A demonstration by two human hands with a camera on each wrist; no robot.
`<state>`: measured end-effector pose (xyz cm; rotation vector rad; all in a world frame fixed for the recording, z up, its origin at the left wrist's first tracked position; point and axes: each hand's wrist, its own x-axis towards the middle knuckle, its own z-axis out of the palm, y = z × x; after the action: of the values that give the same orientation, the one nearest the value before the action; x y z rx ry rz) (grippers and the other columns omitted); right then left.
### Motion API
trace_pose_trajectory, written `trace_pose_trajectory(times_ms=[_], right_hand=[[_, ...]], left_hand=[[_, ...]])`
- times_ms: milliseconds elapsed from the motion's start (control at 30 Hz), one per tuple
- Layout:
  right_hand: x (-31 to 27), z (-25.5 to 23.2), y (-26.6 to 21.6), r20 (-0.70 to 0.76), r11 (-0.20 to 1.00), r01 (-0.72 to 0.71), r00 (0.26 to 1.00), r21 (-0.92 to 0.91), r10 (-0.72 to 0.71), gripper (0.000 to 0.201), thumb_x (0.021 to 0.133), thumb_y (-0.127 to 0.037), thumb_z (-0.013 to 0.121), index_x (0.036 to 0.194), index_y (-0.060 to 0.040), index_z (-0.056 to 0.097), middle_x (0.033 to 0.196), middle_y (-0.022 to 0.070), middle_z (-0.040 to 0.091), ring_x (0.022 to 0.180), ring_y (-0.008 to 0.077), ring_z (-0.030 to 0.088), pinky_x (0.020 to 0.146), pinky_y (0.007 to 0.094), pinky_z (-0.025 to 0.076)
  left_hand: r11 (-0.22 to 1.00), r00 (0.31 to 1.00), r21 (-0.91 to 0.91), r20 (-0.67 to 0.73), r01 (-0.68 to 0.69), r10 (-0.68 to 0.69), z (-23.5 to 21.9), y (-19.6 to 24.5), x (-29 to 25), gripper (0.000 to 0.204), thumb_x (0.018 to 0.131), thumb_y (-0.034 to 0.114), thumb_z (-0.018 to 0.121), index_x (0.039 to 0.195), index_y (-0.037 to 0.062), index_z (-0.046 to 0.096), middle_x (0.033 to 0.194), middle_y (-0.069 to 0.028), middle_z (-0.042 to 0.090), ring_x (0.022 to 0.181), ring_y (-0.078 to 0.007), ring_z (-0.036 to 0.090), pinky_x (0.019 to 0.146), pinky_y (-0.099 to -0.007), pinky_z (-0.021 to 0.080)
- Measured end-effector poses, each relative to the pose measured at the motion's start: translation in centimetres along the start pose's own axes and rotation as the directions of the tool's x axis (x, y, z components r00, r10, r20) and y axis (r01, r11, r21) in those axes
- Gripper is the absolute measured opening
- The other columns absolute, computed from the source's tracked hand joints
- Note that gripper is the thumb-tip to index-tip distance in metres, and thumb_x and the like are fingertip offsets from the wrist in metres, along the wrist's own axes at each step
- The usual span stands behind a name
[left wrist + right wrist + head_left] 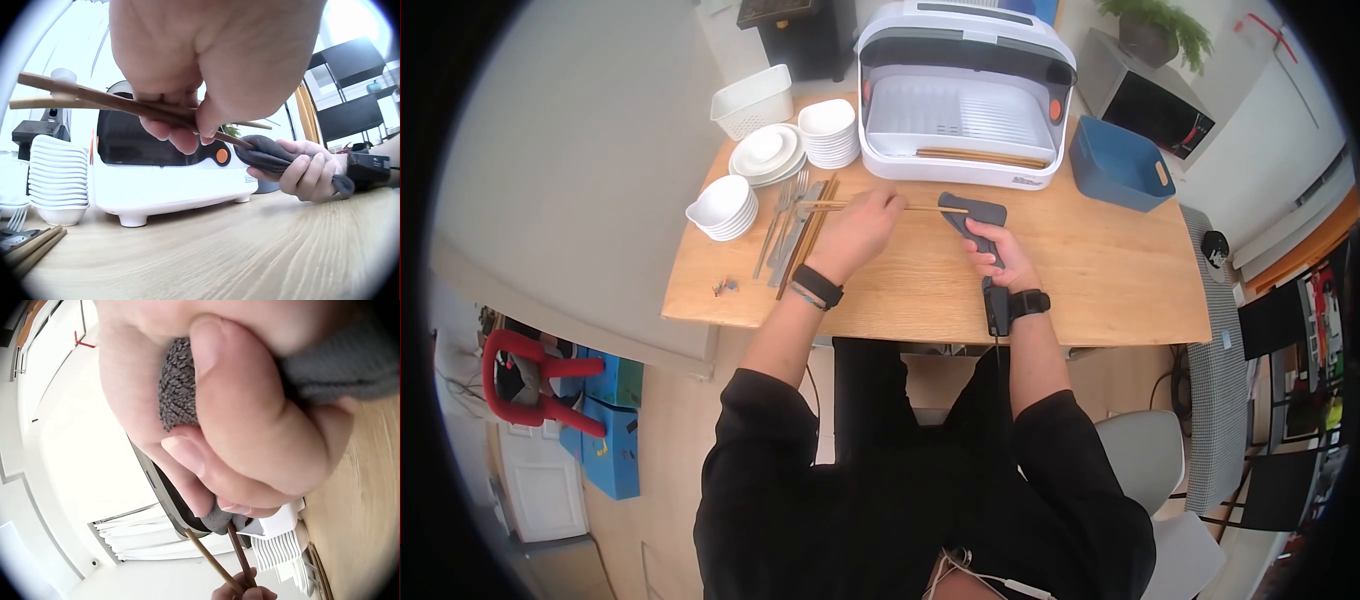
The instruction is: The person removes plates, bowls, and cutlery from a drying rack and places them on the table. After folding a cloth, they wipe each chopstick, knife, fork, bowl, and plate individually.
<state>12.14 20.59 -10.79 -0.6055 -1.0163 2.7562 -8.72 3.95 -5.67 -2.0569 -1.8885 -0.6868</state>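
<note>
The left hand (pixel 860 232) pinches a pair of wooden chopsticks (pixel 106 101) held level above the table. In the left wrist view one chopstick's far end meets a dark grey cloth (pixel 269 155). The right hand (pixel 1006 258) grips that cloth (pixel 984 212), its fingers curled round it, and part hangs loose beyond them. In the right wrist view the cloth (pixel 179 387) shows between thumb and fingers; the chopsticks (pixel 215 562) run from it to the left fingertips. More chopsticks (pixel 802 245) lie beside forks and other cutlery (pixel 778 225), left of the left hand.
A white dish cabinet (pixel 960 170) with chopsticks inside stands at the back. Stacked white bowls (pixel 830 135), plates (pixel 768 152), more bowls (pixel 724 208) and a white basket (pixel 752 102) are at the left. At the right are a blue bin (pixel 1120 165) and a microwave (pixel 1152 105).
</note>
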Motion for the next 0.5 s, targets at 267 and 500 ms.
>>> trace_pose_trajectory(times_ms=[267,500], right_hand=[[-0.6,0.2,-0.1,0.041,0.991,0.055,0.997,0.124,-0.060,0.018,0.095,-0.025,0.060,0.099,-0.0079,0.054,0.070,0.0024,0.053,0.041,0.0035,0.038,0.028,0.0170,0.023],[-0.5,-0.2,-0.2,0.052,0.976,0.110,0.991,0.190,-0.122,0.018,0.095,-0.025,0.059,0.100,-0.0083,0.053,0.070,0.0022,0.052,0.042,0.0036,0.038,0.028,0.0170,0.022]], left_hand=[[0.996,0.977,0.066,-0.208,0.054,-0.039,-0.5,2.0,3.8,0.021,0.083,0.004,0.056,0.103,0.0029,0.058,0.088,-0.0124,0.058,0.083,-0.0312,0.061,0.073,-0.0418,0.050],[0.843,0.767,-0.004,-0.412,0.538,-0.492,-1.4,-4.2,1.5,0.013,0.095,0.015,0.053,0.098,0.0043,0.058,0.085,-0.0168,0.064,0.076,-0.0388,0.061,0.063,-0.0455,0.049]])
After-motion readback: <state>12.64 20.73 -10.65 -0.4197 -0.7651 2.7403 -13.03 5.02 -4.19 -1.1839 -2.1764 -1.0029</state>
